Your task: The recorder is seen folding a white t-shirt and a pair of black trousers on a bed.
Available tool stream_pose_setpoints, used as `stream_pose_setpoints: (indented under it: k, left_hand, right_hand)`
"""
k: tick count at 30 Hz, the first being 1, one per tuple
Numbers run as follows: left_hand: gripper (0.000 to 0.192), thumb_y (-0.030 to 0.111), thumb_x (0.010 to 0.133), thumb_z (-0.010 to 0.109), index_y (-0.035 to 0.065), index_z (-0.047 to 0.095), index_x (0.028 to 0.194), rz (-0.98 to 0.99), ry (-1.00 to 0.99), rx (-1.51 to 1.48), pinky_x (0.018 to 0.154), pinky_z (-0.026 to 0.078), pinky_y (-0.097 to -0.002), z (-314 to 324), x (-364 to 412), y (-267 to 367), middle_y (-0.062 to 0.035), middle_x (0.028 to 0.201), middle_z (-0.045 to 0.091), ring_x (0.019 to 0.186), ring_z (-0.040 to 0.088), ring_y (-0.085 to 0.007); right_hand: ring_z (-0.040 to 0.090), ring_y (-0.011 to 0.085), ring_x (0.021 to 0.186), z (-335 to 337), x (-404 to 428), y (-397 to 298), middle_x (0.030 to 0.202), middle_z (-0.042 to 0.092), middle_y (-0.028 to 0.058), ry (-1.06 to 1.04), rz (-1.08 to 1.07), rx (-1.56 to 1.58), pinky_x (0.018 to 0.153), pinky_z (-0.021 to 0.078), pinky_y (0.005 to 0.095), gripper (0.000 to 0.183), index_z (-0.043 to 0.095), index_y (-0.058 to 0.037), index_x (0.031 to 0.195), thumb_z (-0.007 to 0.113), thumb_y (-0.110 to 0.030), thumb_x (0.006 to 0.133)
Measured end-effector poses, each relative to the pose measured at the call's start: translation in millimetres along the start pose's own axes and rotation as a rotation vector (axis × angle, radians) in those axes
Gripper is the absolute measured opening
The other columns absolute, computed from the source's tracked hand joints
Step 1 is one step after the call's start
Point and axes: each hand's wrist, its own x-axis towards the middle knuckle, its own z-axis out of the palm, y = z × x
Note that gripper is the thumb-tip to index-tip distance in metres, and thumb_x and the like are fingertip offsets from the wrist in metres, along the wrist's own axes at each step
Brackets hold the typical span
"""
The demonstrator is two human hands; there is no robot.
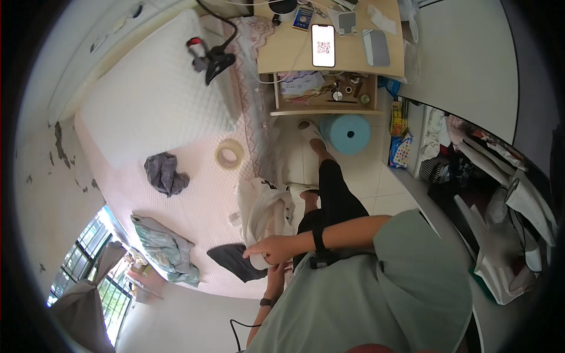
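My right hand [276,249], with a black band at the wrist, grips a white garment [265,205] near its lower end. The cloth hangs in loose folds over the edge of the bed, and small dark marks show at its top. Just below, my left hand [278,270] is close against the garment, mostly hidden by my right hand and the cloth; its grip is not visible. A dark grey folded cloth [240,262] lies on the bed beside both hands. Farther off on the pink quilted bedcover [207,212] are a crumpled grey cloth [166,174] and a grey-green patterned garment [167,251].
A roll of tape [228,154] and a white pillow [163,88] are on the bed. A black clamp [219,61] hangs above it. The desk [282,48] holds a lit phone [323,46], above an open drawer [324,110]. A blue roll [351,139] stands on the floor. Clothes fill the wardrobe [485,198].
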Motion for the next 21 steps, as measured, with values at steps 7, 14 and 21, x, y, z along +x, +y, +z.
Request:
stream_pose_setpoints:
  k: [7, 14, 21]
  left_hand:
    - [0.033, 0.011, 0.104, 0.048, -0.0043, 0.057, 0.132, 0.245, -0.182, 0.809, 0.098, 0.05, -0.0391, -30, 23, -7, -0.0223, 0.129, 0.063, 0.118, 0.062, -0.031]
    - [0.036, 0.012, 0.104, 0.047, -0.0041, 0.053, 0.135, 0.239, -0.156, 1.072, 0.104, 0.044, -0.0411, -50, 37, -24, -0.024, 0.134, 0.058, 0.126, 0.055, -0.0331]
    - [0.039, 0.012, 0.104, 0.046, -0.004, 0.049, 0.139, 0.24, -0.146, 1.174, 0.111, 0.038, -0.0431, -60, 47, -29, -0.0257, 0.14, 0.052, 0.133, 0.048, -0.0351]
  right_hand:
    - [0.066, 0.041, 0.107, -10, 6, 41, 0.113, 0.068, 0.0251, 0.02, -0.095, 0.015, 0.091, 0.0501, 0.0449, 0.055, 0.054, -0.01, 0.141, 0.056, -0.009, 0.086]
    - [0.065, 0.0387, 0.104, -39, 0, 27, 0.107, 0.067, 0.0228, -0.083, 0.007, 0.102, 0.091, 0.049, 0.0449, 0.064, 0.05, -0.0114, 0.145, 0.052, -0.002, 0.082]
    - [0.065, 0.0404, 0.109, -46, 6, 39, 0.116, 0.068, 0.0235, -0.014, -0.049, 0.095, 0.09, 0.0494, 0.0446, 0.05, 0.054, -0.0097, 0.141, 0.059, -0.012, 0.091]
